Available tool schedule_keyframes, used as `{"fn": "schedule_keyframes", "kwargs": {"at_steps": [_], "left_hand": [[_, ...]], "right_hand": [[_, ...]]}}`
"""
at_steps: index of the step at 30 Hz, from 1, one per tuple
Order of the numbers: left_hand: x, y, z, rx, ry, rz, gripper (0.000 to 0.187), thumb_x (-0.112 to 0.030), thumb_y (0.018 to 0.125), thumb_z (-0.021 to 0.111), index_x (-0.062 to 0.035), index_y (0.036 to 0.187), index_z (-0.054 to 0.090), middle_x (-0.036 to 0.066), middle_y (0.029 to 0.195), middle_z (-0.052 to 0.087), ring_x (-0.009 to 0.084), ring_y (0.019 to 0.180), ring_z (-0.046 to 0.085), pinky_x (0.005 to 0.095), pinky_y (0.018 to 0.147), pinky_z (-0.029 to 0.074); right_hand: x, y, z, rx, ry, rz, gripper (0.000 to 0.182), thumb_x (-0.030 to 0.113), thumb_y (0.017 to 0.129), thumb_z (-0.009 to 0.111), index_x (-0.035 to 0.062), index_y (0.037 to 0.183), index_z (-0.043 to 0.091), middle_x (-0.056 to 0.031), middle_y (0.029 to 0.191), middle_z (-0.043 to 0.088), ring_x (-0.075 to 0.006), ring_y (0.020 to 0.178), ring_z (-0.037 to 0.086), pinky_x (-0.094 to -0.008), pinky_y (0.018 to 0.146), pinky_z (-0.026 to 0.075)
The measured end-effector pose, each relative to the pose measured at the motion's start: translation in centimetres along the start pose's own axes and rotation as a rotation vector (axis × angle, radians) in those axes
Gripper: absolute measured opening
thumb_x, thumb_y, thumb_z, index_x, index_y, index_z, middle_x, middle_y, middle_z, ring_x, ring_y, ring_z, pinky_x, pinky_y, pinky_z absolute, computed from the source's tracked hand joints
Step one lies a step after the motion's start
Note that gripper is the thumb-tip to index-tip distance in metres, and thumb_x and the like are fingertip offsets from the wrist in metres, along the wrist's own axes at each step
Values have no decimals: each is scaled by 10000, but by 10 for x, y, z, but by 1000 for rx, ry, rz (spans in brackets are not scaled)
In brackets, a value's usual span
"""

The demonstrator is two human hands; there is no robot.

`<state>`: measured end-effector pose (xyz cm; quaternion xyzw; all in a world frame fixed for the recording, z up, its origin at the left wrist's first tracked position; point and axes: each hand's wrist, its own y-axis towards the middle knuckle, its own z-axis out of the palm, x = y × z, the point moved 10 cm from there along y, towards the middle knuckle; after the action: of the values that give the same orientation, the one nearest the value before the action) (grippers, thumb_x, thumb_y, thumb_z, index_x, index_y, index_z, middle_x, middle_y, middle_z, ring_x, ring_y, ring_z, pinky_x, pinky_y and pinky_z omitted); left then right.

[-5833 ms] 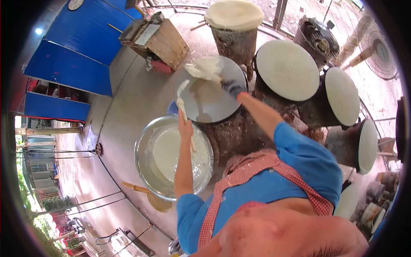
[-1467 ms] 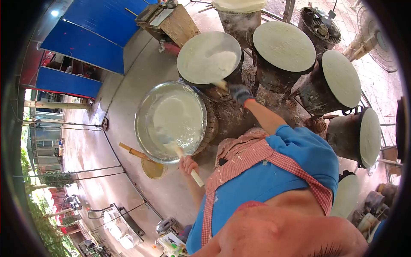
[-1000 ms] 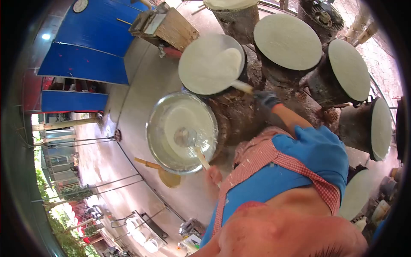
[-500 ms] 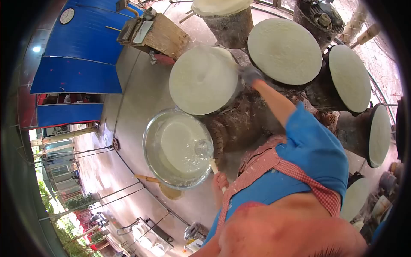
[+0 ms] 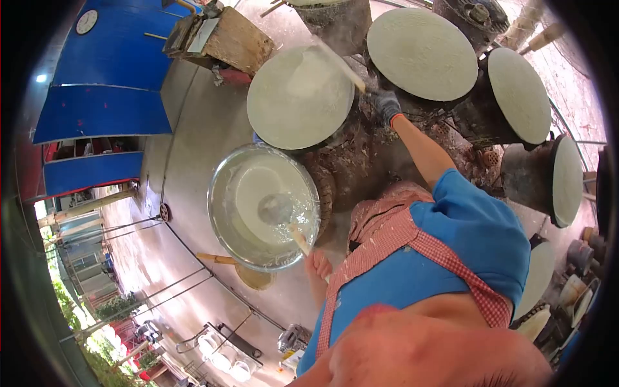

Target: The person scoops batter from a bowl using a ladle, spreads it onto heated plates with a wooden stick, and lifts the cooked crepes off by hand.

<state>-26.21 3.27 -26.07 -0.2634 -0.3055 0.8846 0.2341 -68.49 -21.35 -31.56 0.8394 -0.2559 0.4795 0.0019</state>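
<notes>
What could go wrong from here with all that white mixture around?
A slip of the flat tool in the gloved right fingers might mark the white-coated round surface. Those fingers are also near the neighbouring coated surface and might brush it. The left fingers hold the ladle at the metal bowl; a jerk could splash the white mixture.

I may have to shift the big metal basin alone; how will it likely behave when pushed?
The basin is probably heavy, given the broad pool of white liquid inside. That liquid would likely slosh under a sudden push. Glossy and smeared inside, it might feel slippery.
</notes>
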Motion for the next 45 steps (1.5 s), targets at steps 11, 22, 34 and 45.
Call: {"fn": "schedule_keyframes", "kwargs": {"at_steps": [11, 22, 34, 45], "left_hand": [[-44, 34, -64, 383, 249, -5, 412, -157, 899, 340, -209, 1302, 277, -3, 581, 297, 63, 403, 302, 182, 349, 316], [-53, 100, 22, 50, -319, -144, 199, -152, 882, 380, -89, 1028, 499, -7, 489, 281, 64, 309, 245, 186, 263, 252], [-48, 232, 149, -18, 232, 214, 191, -32, 781, 447, -109, 840, 283, 3, 532, 298, 115, 370, 305, 239, 321, 273], [19, 112, 88, 57, -87, -357, 217, -246, 895, 397, -43, 935, 463, -24, 496, 284, 64, 343, 285, 191, 292, 253]], "right_hand": [[12, 14, -11, -123, 10, -42, 379, 386, 780, 510, 123, 1047, 570, -113, 1019, 582, -273, 902, 565, -330, 804, 425], [56, 7, 7, 173, -553, -420, 353, 345, 778, 451, 174, 1077, 526, -124, 805, 617, -280, 706, 593, -398, 598, 456], [10, -87, 46, 69, -755, -410, 334, 251, 830, 414, 249, 1159, 470, -134, 704, 588, -299, 573, 563, -431, 501, 423], [-9, -178, 33, -13, -628, -434, 330, 345, 798, 487, 333, 1127, 498, -94, 725, 579, -236, 561, 570, -395, 458, 435]]}}
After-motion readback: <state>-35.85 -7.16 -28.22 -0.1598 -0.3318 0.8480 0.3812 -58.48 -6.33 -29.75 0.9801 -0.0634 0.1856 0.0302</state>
